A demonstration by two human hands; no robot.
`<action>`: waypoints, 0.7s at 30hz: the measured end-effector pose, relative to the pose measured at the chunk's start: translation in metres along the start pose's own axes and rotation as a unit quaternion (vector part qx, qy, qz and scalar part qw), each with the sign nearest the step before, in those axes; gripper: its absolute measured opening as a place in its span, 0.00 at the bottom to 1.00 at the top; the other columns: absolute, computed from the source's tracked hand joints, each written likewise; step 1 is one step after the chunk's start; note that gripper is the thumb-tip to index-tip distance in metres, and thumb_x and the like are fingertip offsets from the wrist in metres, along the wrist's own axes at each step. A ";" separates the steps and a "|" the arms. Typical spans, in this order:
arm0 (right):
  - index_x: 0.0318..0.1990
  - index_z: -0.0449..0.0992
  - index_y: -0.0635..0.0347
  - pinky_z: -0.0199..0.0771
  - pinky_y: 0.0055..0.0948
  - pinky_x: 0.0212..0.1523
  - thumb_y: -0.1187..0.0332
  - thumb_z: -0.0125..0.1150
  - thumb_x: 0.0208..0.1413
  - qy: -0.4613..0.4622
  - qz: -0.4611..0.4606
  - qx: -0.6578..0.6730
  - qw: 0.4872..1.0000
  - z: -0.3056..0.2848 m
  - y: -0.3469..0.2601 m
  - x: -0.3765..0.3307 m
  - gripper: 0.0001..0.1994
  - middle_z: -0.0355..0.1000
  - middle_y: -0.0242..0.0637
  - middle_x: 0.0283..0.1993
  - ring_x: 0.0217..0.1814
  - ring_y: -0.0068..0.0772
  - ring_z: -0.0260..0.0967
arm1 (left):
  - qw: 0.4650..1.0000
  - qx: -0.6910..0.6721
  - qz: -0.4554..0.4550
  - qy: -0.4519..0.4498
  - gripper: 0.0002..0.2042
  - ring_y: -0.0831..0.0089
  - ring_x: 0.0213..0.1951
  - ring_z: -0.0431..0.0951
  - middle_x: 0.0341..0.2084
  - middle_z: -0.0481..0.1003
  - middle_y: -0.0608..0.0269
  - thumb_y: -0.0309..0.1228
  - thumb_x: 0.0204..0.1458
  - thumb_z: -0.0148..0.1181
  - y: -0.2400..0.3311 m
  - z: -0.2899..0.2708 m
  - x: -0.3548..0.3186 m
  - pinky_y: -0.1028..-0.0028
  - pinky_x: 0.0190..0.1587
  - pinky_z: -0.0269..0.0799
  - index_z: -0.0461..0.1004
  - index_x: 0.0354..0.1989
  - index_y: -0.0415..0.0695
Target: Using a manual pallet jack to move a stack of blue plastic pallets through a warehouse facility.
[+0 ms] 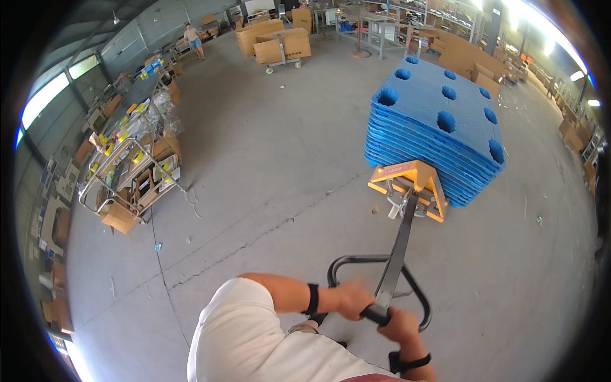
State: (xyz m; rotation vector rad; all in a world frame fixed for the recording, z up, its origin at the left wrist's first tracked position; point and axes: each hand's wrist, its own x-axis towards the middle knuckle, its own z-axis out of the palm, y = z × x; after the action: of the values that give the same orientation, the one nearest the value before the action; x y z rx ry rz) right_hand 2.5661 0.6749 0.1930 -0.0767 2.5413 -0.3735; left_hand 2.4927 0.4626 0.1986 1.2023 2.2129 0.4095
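Note:
My left hand (pixel 354 301) and my right hand (pixel 401 325) are closed side by side around the black handle (pixel 401 239) of a hand pallet truck. Slight motion blur softens the left one. The handle's looped frame spreads out around both wrists, and its shaft slopes away from me to the orange body (pixel 417 172) of the truck. Against that body stands a tall stack of blue plastic pallets (pixel 420 105), with round holes in the top one. The truck's forks are hidden by the stack.
A metal trolley (pixel 121 188) with boxes and yellow tape rolls stands at the left, beside a long cluttered bench. Large cardboard boxes (pixel 283 46) sit on a wheeled cart at the back. A person (pixel 193 42) is far left. More cardboard (pixel 468 57) lies behind the pallets.

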 end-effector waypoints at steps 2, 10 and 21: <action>0.38 0.79 0.53 0.78 0.45 0.45 0.53 0.67 0.37 -0.016 0.015 -0.001 1.000 0.053 0.006 -0.003 0.20 0.80 0.44 0.36 0.42 0.50 0.78 | 1.000 -0.014 -0.023 -0.004 0.14 0.50 0.38 0.81 0.33 0.80 0.53 0.39 0.46 0.63 -0.005 0.059 0.001 0.56 0.43 0.76 0.74 0.38 0.44; 0.46 0.78 0.55 0.77 0.44 0.50 0.48 0.70 0.40 -0.120 -0.015 -0.004 0.993 0.141 0.039 0.049 0.27 0.80 0.47 0.44 0.50 0.49 0.78 | 0.996 -0.045 -0.042 -0.068 0.15 0.49 0.42 0.80 0.34 0.80 0.51 0.35 0.45 0.64 -0.058 0.157 0.033 0.55 0.47 0.74 0.75 0.42 0.46; 0.35 0.79 0.54 0.78 0.43 0.43 0.51 0.69 0.36 0.015 -0.010 -0.036 0.999 0.019 0.018 -0.011 0.20 0.80 0.43 0.35 0.40 0.48 0.79 | 1.000 0.004 -0.013 0.002 0.14 0.50 0.38 0.81 0.32 0.80 0.53 0.32 0.43 0.63 0.005 0.038 0.019 0.56 0.42 0.76 0.75 0.40 0.46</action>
State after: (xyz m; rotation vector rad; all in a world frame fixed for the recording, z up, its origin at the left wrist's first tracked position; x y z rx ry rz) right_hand 2.5859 0.6891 0.1790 -0.1259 2.5851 -0.2936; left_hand 2.5117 0.4809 0.1646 1.1752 2.2341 0.3938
